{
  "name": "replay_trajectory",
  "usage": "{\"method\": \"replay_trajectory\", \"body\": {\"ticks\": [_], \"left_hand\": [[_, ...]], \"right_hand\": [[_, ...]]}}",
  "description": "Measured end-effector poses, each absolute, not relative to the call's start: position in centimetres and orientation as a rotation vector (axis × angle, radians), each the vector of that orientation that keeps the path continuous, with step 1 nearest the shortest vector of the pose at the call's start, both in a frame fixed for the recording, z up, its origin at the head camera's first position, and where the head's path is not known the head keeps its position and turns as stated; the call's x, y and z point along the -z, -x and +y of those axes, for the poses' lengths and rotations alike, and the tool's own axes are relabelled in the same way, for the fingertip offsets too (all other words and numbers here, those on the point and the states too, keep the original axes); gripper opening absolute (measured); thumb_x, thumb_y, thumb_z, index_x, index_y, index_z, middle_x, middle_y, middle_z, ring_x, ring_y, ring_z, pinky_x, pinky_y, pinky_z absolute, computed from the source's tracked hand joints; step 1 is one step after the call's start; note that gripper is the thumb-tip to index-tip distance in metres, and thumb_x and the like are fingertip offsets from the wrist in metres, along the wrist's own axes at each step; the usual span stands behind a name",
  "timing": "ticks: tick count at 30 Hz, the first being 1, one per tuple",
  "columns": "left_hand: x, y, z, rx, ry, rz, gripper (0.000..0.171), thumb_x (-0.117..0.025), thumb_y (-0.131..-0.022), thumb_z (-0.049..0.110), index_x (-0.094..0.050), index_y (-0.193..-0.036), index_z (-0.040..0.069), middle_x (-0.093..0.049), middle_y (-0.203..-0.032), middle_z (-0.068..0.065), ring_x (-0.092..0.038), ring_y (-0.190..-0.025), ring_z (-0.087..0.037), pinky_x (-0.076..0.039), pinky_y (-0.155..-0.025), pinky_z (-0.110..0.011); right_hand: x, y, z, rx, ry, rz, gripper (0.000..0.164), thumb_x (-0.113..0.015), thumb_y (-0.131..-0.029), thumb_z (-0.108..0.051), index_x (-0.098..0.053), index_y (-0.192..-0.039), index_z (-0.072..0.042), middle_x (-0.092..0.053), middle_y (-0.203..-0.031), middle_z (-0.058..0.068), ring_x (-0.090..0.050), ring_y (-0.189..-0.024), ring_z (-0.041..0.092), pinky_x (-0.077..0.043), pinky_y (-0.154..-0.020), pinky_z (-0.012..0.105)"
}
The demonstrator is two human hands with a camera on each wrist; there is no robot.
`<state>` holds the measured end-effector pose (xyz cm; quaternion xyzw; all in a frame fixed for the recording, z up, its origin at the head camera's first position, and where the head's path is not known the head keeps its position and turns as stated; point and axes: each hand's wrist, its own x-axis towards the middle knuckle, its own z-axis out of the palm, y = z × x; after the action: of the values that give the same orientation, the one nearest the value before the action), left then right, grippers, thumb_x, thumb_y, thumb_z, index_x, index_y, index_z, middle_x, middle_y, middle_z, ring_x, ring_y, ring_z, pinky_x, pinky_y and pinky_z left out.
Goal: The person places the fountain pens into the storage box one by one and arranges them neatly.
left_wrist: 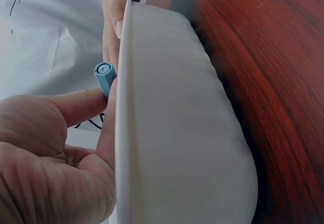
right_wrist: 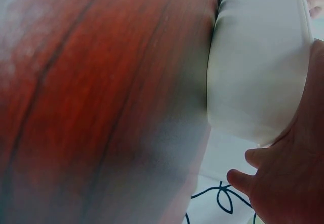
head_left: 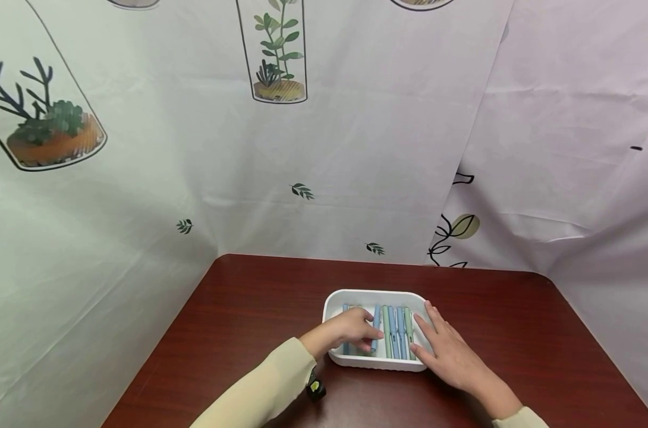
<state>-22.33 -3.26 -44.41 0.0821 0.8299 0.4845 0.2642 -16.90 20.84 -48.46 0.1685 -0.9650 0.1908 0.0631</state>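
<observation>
A white plastic tray (head_left: 380, 365) holds several slim pens in light blue and green. My left hand (head_left: 351, 327) reaches into it and pinches a blue pen (head_left: 376, 320) between thumb and fingers. In the left wrist view the round end of this blue pen (left_wrist: 105, 69) stands above the tray's rim. To its right, green pens (head_left: 386, 333) and blue pens (head_left: 401, 334) lie side by side. Another blue pen (head_left: 346, 349) is at the tray's left end, partly hidden by my left hand. With fingers spread, my right hand (head_left: 452, 356) rests on the tray's right rim.
The tray stands on a dark red wooden table (head_left: 238, 333) with rounded far corners. Behind it hangs a pale cloth (head_left: 356, 154) printed with plants. A black wrist device (head_left: 315, 388) is strapped under my left sleeve.
</observation>
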Motion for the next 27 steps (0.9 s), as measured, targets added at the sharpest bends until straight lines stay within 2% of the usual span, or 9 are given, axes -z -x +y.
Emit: {"method": "replay_trajectory", "body": {"ticks": [12, 27], "left_hand": [[44.61, 22.28, -2.88, -1.303, -0.193, 2.242, 0.051, -0.074, -0.093, 0.01, -0.053, -0.131, -0.016, -0.064, -0.082, -0.01, -0.056, -0.048, -0.009, -0.057, -0.056, -0.027], [44.66, 22.06, -2.87, -1.272, -0.211, 2.263, 0.049, -0.073, -0.094, 0.01, -0.053, -0.129, -0.018, -0.061, -0.067, -0.01, -0.055, -0.045, -0.009, -0.058, -0.053, -0.029]], "right_hand": [[48.69, 16.97, 20.87, -0.583, -0.516, -2.909, 0.068, -0.061, -0.098, -0.047, -0.049, -0.149, -0.005, -0.022, -0.164, 0.024, -0.027, -0.148, 0.047, -0.033, -0.11, 0.066], [48.51, 16.96, 20.85, -0.576, -0.518, -2.909, 0.066, -0.06, -0.098, -0.048, -0.052, -0.148, -0.005, -0.022, -0.165, 0.024, -0.027, -0.148, 0.046, -0.034, -0.11, 0.066]]}}
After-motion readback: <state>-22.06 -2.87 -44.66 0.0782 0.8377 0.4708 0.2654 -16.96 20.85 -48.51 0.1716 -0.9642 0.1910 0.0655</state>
